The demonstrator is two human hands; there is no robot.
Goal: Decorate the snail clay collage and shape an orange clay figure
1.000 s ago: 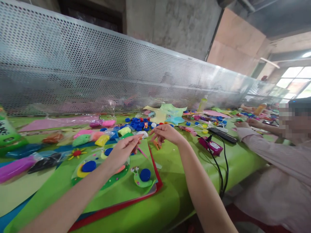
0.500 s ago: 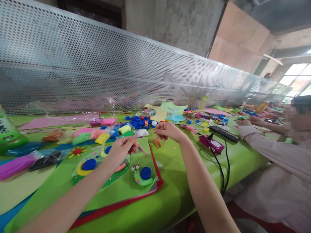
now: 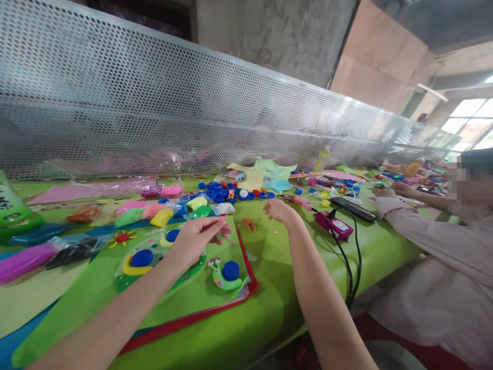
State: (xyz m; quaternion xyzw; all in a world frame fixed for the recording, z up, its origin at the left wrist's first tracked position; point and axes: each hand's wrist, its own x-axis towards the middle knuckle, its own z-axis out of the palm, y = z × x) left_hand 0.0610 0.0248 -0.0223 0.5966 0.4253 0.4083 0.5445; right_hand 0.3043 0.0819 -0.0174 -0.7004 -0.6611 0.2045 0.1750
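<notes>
My left hand (image 3: 194,239) hovers over a green foam sheet (image 3: 181,303), fingers pinched on a thin pink stick (image 3: 226,239). On the sheet lie a green clay snail with a blue cap shell (image 3: 226,273) and a second blue-capped figure on yellow (image 3: 139,260). My right hand (image 3: 279,209) is further back over the green table, its fingers curled closed; what they hold, if anything, is hidden. A small orange clay piece (image 3: 249,223) lies just to its left.
Blue bottle caps (image 3: 220,194) and bagged clay lumps (image 3: 162,217) lie behind the sheet. A pink glue gun (image 3: 333,226) with a black cable (image 3: 352,267) sits right of my arm. A co-worker's sleeve (image 3: 427,234) reaches in from the right. A perforated metal screen (image 3: 154,113) backs the table.
My right hand moved right and away from my left hand, and its fingers curled in. My left hand dropped slightly toward the sheet, still pinching the pink stick.
</notes>
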